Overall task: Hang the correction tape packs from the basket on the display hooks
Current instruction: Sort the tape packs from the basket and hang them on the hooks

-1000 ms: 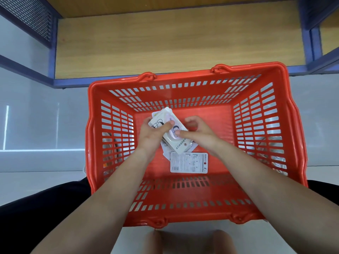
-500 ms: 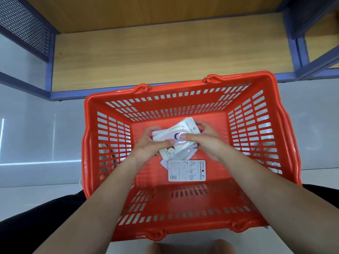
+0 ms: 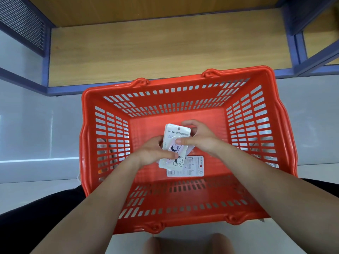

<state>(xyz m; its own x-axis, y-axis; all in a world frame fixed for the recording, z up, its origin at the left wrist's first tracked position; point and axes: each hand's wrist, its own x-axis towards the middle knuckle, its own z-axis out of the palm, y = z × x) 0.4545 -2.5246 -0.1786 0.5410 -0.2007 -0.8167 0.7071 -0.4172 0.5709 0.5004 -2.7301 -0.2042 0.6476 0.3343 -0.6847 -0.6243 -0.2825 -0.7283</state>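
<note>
Two hands work low inside the basket, both on one pack. The left hand point(image 3: 154, 153) grips the correction tape pack point(image 3: 177, 133) by its lower left edge, thumb laid across the printed front. The right hand point(image 3: 200, 138) pinches it from the other side, with the thumb on the blister and the fingers curled round the top right corner.

The pack is lifted off the basket floor, front up, and its hang hole point(image 3: 178, 128) is at the end away from the wrists. To do this step well, I would keep that hole clear of the fingers and pass the pack into one hand by a side edge, so it meets a hook squarely.

Just below the right hand lies a second pack point(image 3: 192, 166), back up on the floor. A pale corner point(image 3: 190, 149) under that hand may be a third, though I cannot tell. So I count two packs for certain, one red basket point(image 3: 183, 80) around both hands, and beyond it one bare wooden shelf point(image 3: 165, 48). No display hooks are in view.
</note>
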